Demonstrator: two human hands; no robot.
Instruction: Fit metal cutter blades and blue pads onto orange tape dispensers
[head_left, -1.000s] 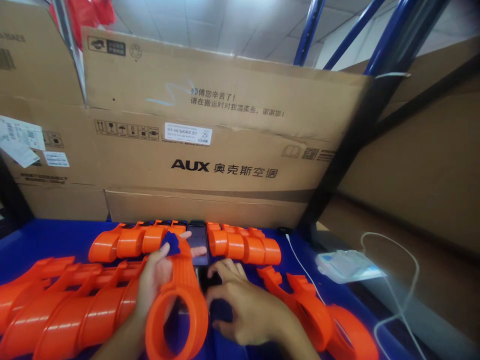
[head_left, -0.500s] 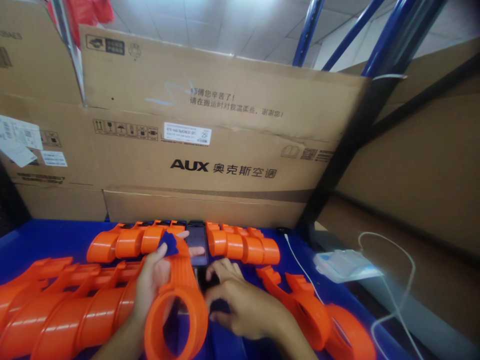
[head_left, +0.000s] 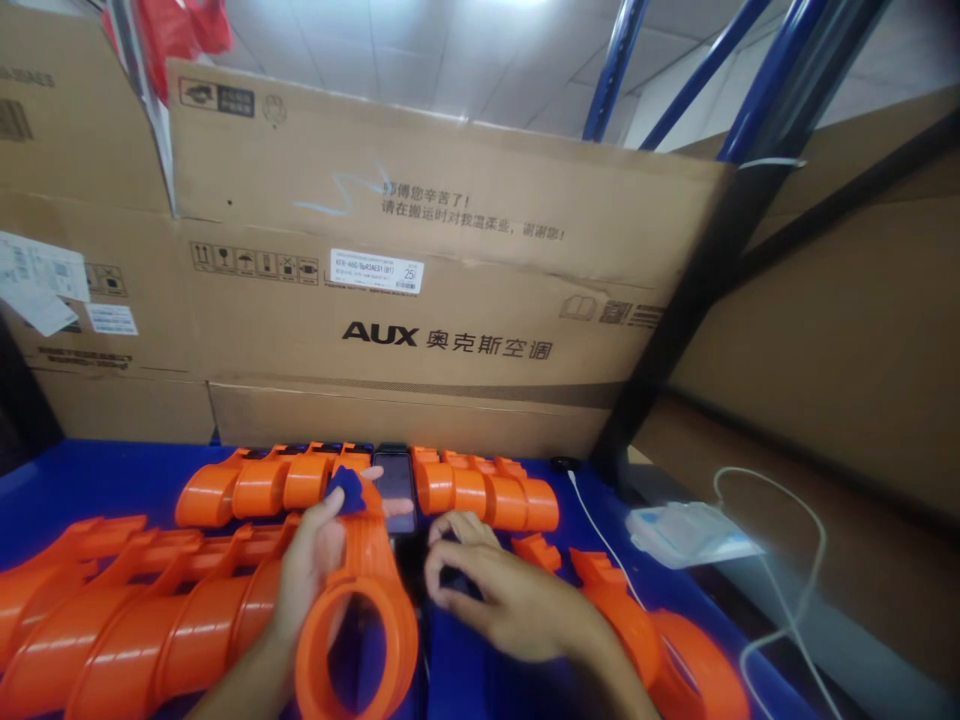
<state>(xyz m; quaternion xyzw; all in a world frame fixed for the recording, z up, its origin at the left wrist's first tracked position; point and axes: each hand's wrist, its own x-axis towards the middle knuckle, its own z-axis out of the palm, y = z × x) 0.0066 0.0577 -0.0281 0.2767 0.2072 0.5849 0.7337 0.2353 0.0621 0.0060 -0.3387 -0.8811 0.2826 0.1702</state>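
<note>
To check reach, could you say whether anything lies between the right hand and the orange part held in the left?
Nothing visible: the right hand lies just beside the orange part, which the left hand grips.

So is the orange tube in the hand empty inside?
Empty. Through the round mouth of the tube, held by the left hand, only blue table shows.

Dead ahead, beyond the left hand [head_left: 315, 562] and right hand [head_left: 506, 600], the big cardboard carton [head_left: 247, 345] reads a bold "AUX", then "奥克斯空调"; higher up, its flap [head_left: 615, 190] carries "师傅您辛苦了!" over "请在搬运时对我温柔些,谢谢您!"; above the left hand, a white sticker [head_left: 377, 271] shows a clear "25", the rest too fine to read; left of it, a row of handling symbols [head_left: 253, 262]; far left, paper labels [head_left: 41, 285] on a second carton [head_left: 67, 150], print unreadable.
</note>
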